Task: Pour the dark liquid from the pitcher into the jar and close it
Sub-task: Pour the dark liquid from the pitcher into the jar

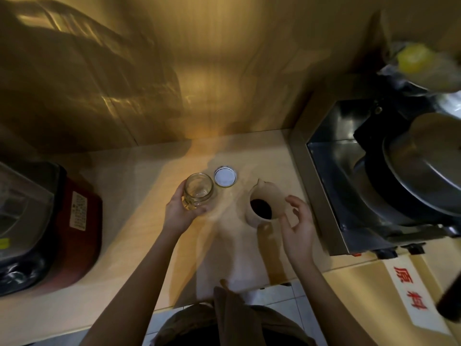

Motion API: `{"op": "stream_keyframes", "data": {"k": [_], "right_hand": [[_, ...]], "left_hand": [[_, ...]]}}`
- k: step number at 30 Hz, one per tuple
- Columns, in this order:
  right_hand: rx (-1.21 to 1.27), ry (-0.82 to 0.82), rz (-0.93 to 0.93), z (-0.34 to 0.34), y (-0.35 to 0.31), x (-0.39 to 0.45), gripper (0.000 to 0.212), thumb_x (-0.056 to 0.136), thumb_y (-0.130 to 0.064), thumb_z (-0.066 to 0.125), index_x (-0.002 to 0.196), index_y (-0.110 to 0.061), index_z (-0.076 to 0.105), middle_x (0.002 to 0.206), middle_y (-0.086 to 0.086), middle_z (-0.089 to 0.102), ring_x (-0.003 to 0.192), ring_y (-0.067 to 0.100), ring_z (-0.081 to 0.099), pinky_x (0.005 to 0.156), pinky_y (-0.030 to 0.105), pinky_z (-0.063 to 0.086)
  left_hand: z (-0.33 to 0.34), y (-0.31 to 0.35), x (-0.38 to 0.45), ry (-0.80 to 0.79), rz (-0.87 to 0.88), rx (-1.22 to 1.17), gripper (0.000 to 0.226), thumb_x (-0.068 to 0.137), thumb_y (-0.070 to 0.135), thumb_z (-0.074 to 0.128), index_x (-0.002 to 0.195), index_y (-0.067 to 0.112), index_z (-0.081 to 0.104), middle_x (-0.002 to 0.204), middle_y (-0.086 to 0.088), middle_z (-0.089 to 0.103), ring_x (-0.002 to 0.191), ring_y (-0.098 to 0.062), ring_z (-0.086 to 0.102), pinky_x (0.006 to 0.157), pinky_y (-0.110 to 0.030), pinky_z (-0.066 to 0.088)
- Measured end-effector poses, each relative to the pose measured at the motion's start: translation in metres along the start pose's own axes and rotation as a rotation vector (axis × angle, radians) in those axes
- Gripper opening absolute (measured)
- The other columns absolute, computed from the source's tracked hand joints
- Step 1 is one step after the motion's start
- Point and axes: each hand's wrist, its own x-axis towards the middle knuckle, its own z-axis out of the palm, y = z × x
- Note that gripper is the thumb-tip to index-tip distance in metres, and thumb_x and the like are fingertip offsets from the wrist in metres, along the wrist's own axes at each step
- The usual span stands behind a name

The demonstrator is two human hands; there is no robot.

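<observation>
The jar (198,189) stands open and looks empty, clear glass on the counter (129,245) near the middle of the view. Its lid (225,176) lies flat just beside it at about 1 o'clock, white inner face up, apart from the glass. The pitcher (265,203) sits to the jar's 3 o'clock, a pale vessel with its spout toward 12 o'clock, and dark liquid (261,208) shows through its round opening.

The left hand (180,211) wraps the jar from 7 o'clock, fingers curled around its side and base, holding it. The right hand (295,222) is at the pitcher's 4 o'clock, fingers spread and loosely curved; the thumb is at the rim, but actual contact cannot be told, and it grips nothing.

A steel sink (349,196) at 3 o'clock holds a pot (421,168).
</observation>
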Motion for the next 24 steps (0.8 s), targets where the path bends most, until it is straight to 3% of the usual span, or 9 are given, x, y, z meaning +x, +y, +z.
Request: {"op": "stream_keyframes", "data": {"k": [3,5,8,11,14,18,21,24], "right_hand": [[0.011,0.023,0.123,0.002,0.003,-0.005,0.038,0.088,-0.007,0.062,0.123,-0.011,0.048,0.115,-0.003,0.052,0.103,0.01,0.049,0.08,0.011,0.038],[0.072,0.005,0.252,0.003,0.002,-0.008,0.033,0.091,-0.015,0.059,0.121,-0.008,0.048,0.101,-0.005,0.055,0.091,0.01,0.052,0.07,0.011,0.039],[0.097,-0.058,0.333,0.005,0.004,-0.011,0.02,0.095,-0.025,0.05,0.099,-0.006,0.058,0.077,-0.006,0.056,0.074,0.012,0.054,0.062,0.017,0.04],[0.153,-0.103,0.371,0.009,0.009,-0.014,0.038,0.098,-0.03,0.043,0.071,-0.008,0.059,0.065,0.006,0.055,0.066,0.016,0.052,0.063,0.028,0.04],[0.239,-0.129,0.393,0.011,0.009,-0.016,0.05,0.099,-0.032,0.038,0.074,0.006,0.059,0.07,0.014,0.057,0.069,0.018,0.054,0.07,0.031,0.041],[0.372,-0.171,0.512,0.012,0.008,-0.016,0.056,0.1,-0.033,0.034,0.08,0.011,0.062,0.078,0.011,0.066,0.073,0.005,0.062,0.078,0.025,0.043],[0.442,-0.093,0.602,0.018,0.01,-0.014,0.059,0.098,-0.037,0.035,0.056,-0.012,0.068,0.075,0.007,0.07,0.09,0.019,0.061,0.092,0.034,0.037],[0.483,-0.049,0.663,0.023,0.008,-0.011,0.058,0.096,-0.04,0.037,0.05,-0.014,0.062,0.058,0.005,0.065,0.082,0.023,0.063,0.085,0.033,0.037]], "left_hand": [[0.0,-0.002,-0.003,-0.006,-0.007,-0.014,0.093,0.057,0.02,0.084,0.137,0.018,0.036,0.135,-0.009,0.053,0.125,-0.025,0.048,0.095,-0.027,0.035],[-0.001,-0.003,-0.005,-0.014,-0.006,-0.017,0.094,0.057,0.021,0.084,0.137,0.018,0.036,0.134,-0.007,0.054,0.124,-0.024,0.048,0.095,-0.025,0.035],[-0.002,-0.004,-0.007,-0.041,0.001,-0.011,0.098,0.052,0.03,0.084,0.137,0.021,0.036,0.133,-0.004,0.054,0.123,-0.021,0.049,0.097,-0.026,0.036],[-0.004,-0.007,-0.005,-0.073,-0.001,0.024,0.101,0.052,0.037,0.081,0.14,0.023,0.032,0.137,-0.005,0.052,0.126,-0.022,0.046,0.102,-0.032,0.038],[-0.005,-0.007,-0.005,-0.103,-0.009,0.011,0.102,0.057,0.035,0.078,0.143,0.021,0.025,0.144,-0.006,0.044,0.131,-0.023,0.041,0.105,-0.033,0.034],[-0.006,-0.014,-0.011,-0.047,-0.032,-0.11,0.071,0.076,0.024,0.059,0.139,0.011,0.029,0.144,-0.015,0.04,0.13,-0.03,0.04,0.106,-0.044,0.036],[-0.005,-0.018,-0.014,0.078,-0.094,-0.198,0.04,0.082,0.019,0.044,0.121,0.007,0.049,0.125,-0.018,0.054,0.116,-0.033,0.049,0.096,-0.044,0.041],[0.001,-0.019,-0.013,0.192,-0.133,-0.226,0.035,0.08,0.03,0.034,0.095,0.01,0.058,0.101,-0.014,0.06,0.1,-0.032,0.053,0.085,-0.039,0.04]]}}
